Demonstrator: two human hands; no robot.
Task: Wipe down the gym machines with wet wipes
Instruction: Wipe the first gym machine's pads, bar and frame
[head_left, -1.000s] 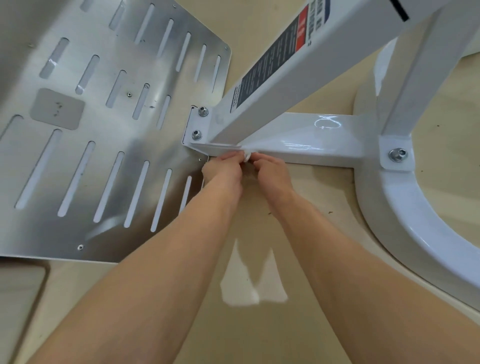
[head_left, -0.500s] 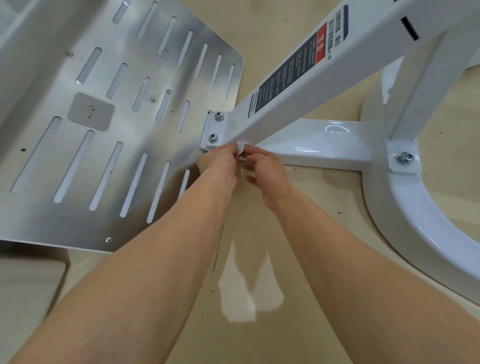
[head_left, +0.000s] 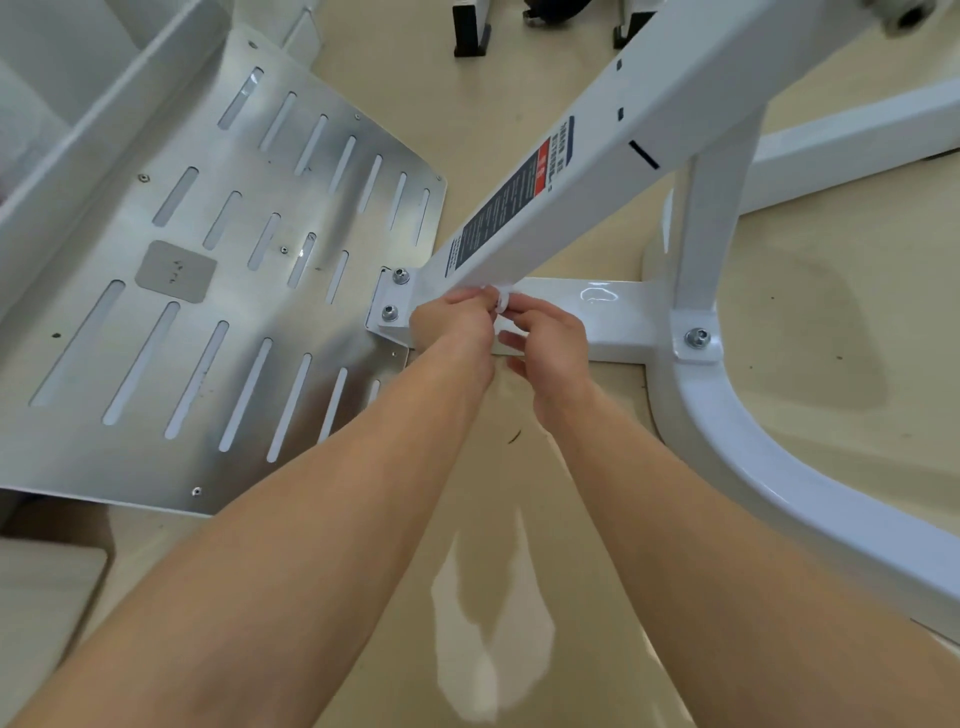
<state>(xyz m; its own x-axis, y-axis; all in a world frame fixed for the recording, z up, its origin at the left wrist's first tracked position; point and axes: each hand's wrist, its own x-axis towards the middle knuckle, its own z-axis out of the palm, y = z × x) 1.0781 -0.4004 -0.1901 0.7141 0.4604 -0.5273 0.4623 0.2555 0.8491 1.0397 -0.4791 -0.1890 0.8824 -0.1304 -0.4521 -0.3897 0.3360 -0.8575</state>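
Note:
A small folded white wet wipe (head_left: 503, 301) is pinched between both my hands at the foot of a white gym machine. My left hand (head_left: 451, 332) grips it from the left and my right hand (head_left: 545, 338) pinches it from the right, right fingers partly spread. The wipe sits against the lower edge of the slanted white beam (head_left: 597, 171), which carries a dark and red label (head_left: 514, 202). Just beyond the hands lies the glossy white cross bar (head_left: 608, 312) of the base. Most of the wipe is hidden by my fingers.
A slotted metal footplate (head_left: 208, 291) lies to the left, bolted at the beam's foot (head_left: 395, 296). A curved white base tube (head_left: 779, 467) runs down the right, with an upright post (head_left: 711, 228). Beige floor below; other machine feet (head_left: 470, 31) stand far back.
The view has tilted up and back, showing more of the room. My hands have stayed together at the beam's foot, lifting the wipe from the cross bar's edge to the beam's lower edge.

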